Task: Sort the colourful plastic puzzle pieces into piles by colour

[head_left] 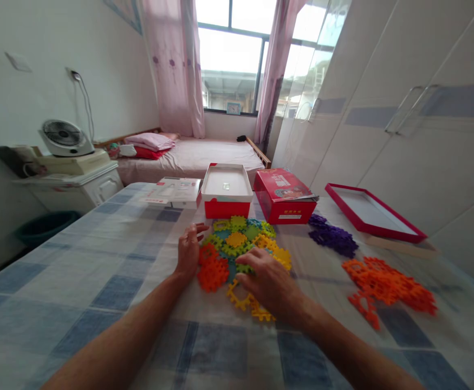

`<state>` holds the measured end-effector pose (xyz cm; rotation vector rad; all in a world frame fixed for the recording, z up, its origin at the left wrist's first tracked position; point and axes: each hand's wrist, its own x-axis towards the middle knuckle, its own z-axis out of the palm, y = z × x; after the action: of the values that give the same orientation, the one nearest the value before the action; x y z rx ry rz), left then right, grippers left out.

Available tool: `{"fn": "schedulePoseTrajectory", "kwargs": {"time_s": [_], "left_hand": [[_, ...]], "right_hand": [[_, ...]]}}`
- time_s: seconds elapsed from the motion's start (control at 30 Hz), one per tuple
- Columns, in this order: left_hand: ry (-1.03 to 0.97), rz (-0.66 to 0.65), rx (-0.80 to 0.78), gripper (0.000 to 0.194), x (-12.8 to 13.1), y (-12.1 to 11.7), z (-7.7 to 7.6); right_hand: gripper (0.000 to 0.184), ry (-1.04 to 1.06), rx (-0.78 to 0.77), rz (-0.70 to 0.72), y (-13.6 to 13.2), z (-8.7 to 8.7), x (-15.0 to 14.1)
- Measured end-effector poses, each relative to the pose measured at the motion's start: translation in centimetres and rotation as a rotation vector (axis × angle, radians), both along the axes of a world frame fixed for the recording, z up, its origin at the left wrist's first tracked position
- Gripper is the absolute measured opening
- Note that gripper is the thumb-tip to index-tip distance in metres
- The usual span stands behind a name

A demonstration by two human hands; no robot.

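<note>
A mixed pile of toothed plastic building pieces, green, yellow, blue and orange, lies on the bed-like surface in front of me. My left hand (188, 250) rests at the pile's left edge, fingers stretched out beside the orange pieces (213, 271). Over the near right part of the pile is my right hand (266, 279), its thumb and fingertips apart around a green piece (244, 268); no piece is visibly lifted. Yellow pieces (239, 295) lie just under and in front of this hand. At the pile's centre sits a yellow gear-shaped piece (235, 239).
Behind the pile stand an open white-and-red box (227, 208), a red box (286, 211) and a flat white box (175, 190). Rightward are purple pieces (333, 237), an orange heap (391, 284) and a red-rimmed lid (375, 214). A checked cloth (115, 292) covers the surface.
</note>
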<state>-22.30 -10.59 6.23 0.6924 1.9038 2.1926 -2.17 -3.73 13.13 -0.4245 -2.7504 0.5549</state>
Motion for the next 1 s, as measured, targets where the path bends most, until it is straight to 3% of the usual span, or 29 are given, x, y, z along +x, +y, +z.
{"fn": "schedulePoseTrajectory", "kwargs": {"time_s": [0.1,0.2,0.33,0.5,0.6,0.8,1.0], "left_hand": [[-0.016,-0.005,0.026,0.053,-0.1,0.1,-0.2],[-0.035,-0.003,0.043,0.052,-0.2,0.2,-0.2],[-0.068,0.005,0.074,0.05,-0.2,0.3,-0.3],[-0.143,0.037,0.136,0.048,-0.3,0.5,-0.3],[-0.215,0.072,0.186,0.045,-0.6,0.6,-0.2],[-0.348,0.152,0.268,0.044,-1.7,0.7,-0.3],[-0.364,0.141,0.27,0.042,-1.7,0.6,-0.2]], "right_hand": [[0.024,-0.073,0.165,-0.005,-2.1,-1.0,-3.5],[0.034,-0.156,0.229,-0.098,-2.9,-1.8,-5.2],[0.038,-0.169,0.168,-0.102,-2.7,-2.0,-5.1],[0.011,-0.122,-0.037,0.02,-1.9,-1.4,-3.9],[0.004,-0.091,-0.107,0.029,-1.6,-1.1,-4.8],[0.01,-0.132,0.026,0.047,-1.3,-1.1,-8.8],[0.019,-0.186,0.094,0.053,-1.3,-1.5,-9.6]]}}
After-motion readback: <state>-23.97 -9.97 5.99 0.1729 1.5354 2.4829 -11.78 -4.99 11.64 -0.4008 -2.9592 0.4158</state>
